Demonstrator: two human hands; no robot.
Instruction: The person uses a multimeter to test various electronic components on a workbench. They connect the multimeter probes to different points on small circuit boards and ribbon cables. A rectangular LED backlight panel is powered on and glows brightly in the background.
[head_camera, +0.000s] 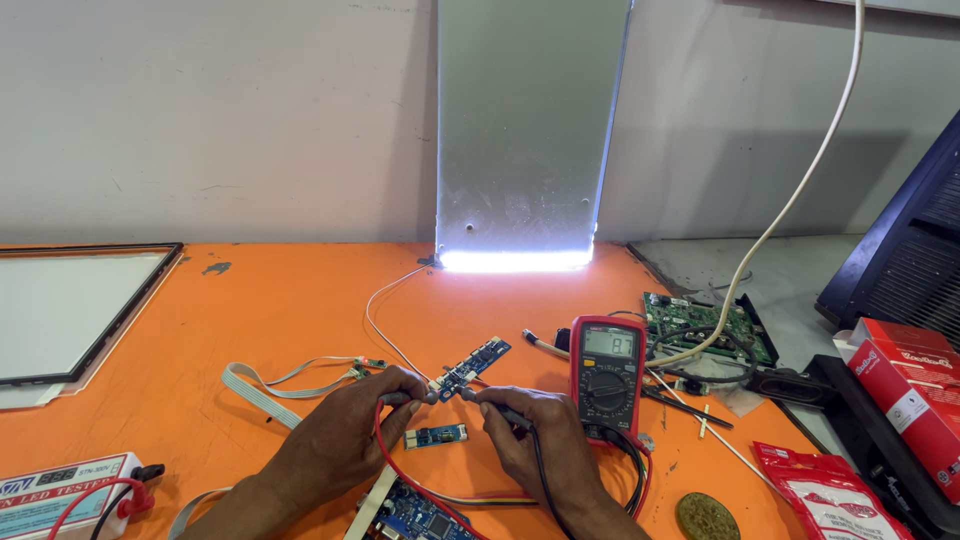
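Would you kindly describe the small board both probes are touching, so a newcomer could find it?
On the orange table, look left of the red multimeter. The narrow blue circuit board lies slanted there, longer than the short blue board below it.

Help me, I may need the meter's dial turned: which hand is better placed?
Probably the right hand: it lies beside the red meter, holding the black probe. The left hand is farther away.
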